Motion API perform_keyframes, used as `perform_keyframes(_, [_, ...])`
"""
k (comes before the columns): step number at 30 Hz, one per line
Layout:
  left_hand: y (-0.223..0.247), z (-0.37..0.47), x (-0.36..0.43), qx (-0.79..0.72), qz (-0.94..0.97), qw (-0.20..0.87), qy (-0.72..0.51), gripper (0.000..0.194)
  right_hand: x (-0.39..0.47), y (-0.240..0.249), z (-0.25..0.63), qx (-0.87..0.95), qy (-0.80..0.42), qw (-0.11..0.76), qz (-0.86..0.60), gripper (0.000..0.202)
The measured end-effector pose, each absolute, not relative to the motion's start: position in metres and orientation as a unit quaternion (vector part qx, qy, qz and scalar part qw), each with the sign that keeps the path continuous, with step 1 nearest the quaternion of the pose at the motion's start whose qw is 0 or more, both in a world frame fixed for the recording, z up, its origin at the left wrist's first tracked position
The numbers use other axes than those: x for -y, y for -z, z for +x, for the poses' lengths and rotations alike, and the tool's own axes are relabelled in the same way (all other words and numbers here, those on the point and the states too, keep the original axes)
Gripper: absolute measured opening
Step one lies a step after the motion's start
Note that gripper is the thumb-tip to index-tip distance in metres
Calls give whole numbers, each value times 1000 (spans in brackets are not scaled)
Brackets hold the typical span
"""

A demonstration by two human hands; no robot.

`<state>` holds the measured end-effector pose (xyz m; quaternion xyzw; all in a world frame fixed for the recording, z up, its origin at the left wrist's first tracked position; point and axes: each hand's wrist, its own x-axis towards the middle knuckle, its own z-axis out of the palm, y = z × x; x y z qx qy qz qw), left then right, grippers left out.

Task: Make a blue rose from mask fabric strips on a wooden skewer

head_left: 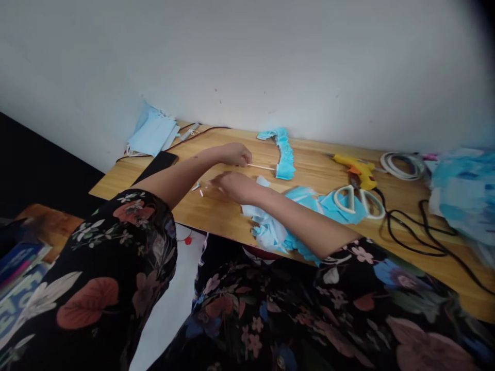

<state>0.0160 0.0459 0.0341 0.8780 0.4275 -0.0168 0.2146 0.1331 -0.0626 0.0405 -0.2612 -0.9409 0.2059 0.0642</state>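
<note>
My left hand (235,154) is closed on one end of a thin pale stick (261,166) above the wooden table (216,216). The stick's other end meets a pleated blue strip (285,152) that curves back toward the wall. Nearer to me, my right hand (234,186) reaches across the table beside small white bits (201,193); its fingers are smeared by motion. Blue and white cut fabric pieces (273,232) lie under and beside my right forearm.
White-handled scissors (372,204) and a yellow glue gun (358,169) with a black cord lie on the right, near a coiled white cable (402,166) and a bag of blue material (464,190). Blue masks (152,131) and a dark flat object (158,164) are at the left.
</note>
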Motion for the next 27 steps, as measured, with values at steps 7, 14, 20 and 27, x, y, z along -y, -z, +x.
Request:
perform_keyframes(7, [-38, 13, -45, -430, 862, 268, 12, 28, 76, -35, 141, 970, -149, 20, -189, 27])
perform_keyframes(14, [-36, 14, -50, -431, 855, 287, 15, 28, 68, -26, 100, 983, -80, -7, -163, 27])
perform_keyframes(20, [-37, 12, -55, -428, 845, 319, 32, 28, 61, -37, 123, 976, -117, 34, -178, 28])
perform_keyframes(27, [-42, 13, -56, -432, 843, 314, 54, 26, 87, -28, 123, 988, -52, 7, -142, 30])
